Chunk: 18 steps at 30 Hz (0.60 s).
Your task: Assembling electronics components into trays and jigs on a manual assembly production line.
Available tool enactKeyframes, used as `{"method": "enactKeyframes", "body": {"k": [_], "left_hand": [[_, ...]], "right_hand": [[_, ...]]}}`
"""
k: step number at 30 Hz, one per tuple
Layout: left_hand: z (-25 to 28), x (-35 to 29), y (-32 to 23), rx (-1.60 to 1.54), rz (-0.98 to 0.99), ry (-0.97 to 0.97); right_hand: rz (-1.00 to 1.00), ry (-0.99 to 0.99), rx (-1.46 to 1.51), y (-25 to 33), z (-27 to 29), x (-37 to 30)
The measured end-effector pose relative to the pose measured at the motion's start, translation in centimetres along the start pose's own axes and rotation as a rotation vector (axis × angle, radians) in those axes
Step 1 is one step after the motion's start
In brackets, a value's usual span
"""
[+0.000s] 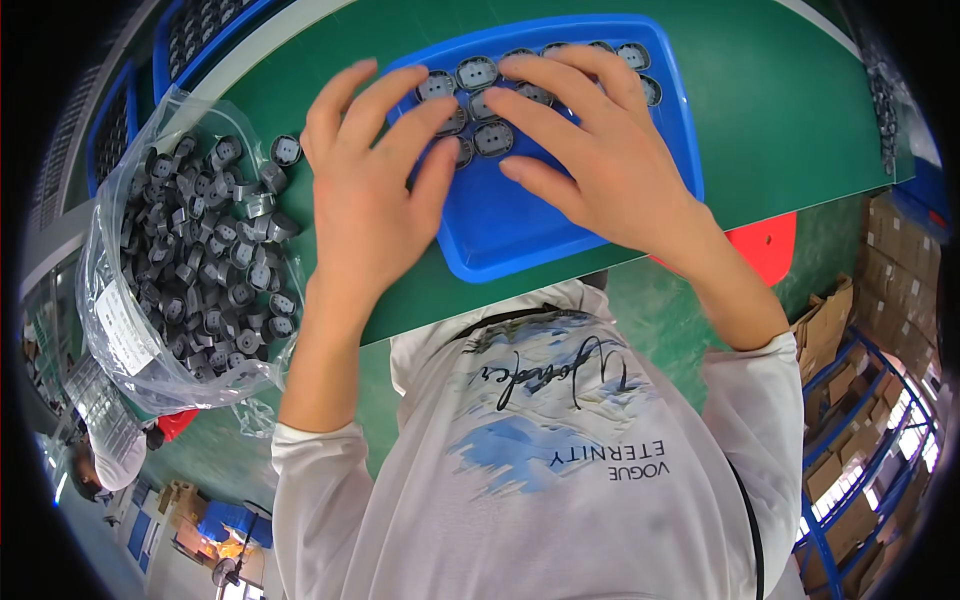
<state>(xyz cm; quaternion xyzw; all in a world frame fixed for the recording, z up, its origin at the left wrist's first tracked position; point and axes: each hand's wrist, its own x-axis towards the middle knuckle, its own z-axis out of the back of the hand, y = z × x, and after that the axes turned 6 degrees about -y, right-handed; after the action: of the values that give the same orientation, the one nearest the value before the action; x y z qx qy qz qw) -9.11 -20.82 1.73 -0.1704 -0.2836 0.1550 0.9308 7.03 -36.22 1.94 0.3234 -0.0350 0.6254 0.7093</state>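
Note:
A blue plastic tray (520, 230) lies on the green tabletop in front of me. Small dark grey plastic housings (492, 138), oval with a lighter inner face, stand in rows across its far part. Over the tray's left rim spreads my left hand (375, 190), its fingers apart and fingertips close to the leftmost housings. My right hand (600, 150) reaches over the tray from the right, fingers stretched out above the rows and hiding several housings. Neither hand visibly grips a housing; whether the fingertips touch them I cannot tell.
Left of the tray, a clear plastic bag (120, 300) holds a heap of loose grey housings. One housing (286, 150) lies beside the bag. Blue trays (200, 40) stand at the far left. A red seat-like piece (768, 248) shows beyond the table's near edge, at right.

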Motion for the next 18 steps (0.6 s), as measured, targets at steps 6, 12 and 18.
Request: {"method": "enactKeyframes", "body": {"k": [6,12,18], "left_hand": [[-0.9,0.6,1.4,0.003,-0.013,0.002],[-0.8,0.6,1.7,0.007,0.028,-0.004],[-1.1,0.6,1.8,-0.002,0.051,-0.032]], "right_hand": [[0.092,0.119,-0.1,-0.3,-1.3,0.2],[0.08,0.146,-0.101,0.0,-1.6,0.0],[0.035,0.191,-0.093,-0.1,-0.5,0.7]]}}
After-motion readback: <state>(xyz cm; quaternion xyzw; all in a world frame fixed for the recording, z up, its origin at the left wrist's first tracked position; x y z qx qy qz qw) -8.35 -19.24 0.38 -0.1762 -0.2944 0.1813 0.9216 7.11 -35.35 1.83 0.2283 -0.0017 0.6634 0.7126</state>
